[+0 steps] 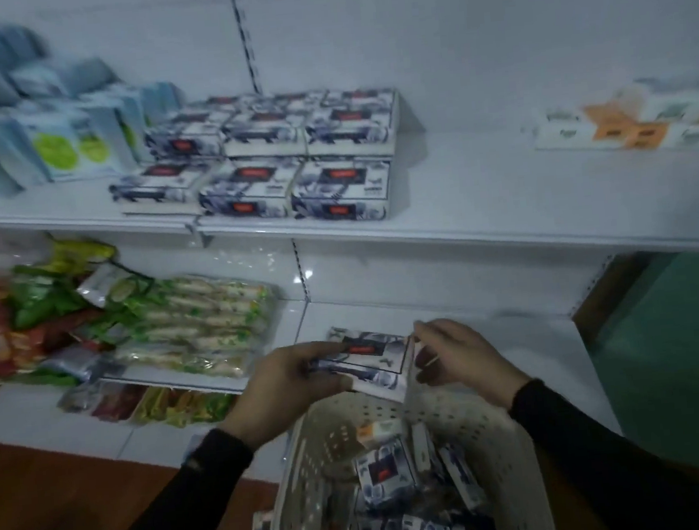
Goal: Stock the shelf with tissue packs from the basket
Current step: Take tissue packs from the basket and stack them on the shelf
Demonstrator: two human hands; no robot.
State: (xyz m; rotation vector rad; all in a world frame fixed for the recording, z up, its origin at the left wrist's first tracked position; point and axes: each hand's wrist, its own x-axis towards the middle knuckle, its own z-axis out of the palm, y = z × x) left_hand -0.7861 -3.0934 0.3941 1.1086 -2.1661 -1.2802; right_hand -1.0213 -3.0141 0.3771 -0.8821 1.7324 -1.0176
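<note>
A small stack of blue-and-white tissue packs (370, 358) with red labels hangs above the white perforated basket (493, 434). My left hand (284, 386) grips the stack's left end, and my right hand (459, 354) pinches its right end. More packs of the same print (385, 471) lie loose inside the basket. On the upper shelf (482, 206) several matching packs (262, 158) stand stacked in rows, left of centre.
Pale blue and green-labelled packets (54, 142) crowd the upper shelf's left end. White and orange packs (640, 125) sit at its far right. Green and red snack bags (133, 326) fill the lower shelf at left. A green wall (675, 342) stands to the right.
</note>
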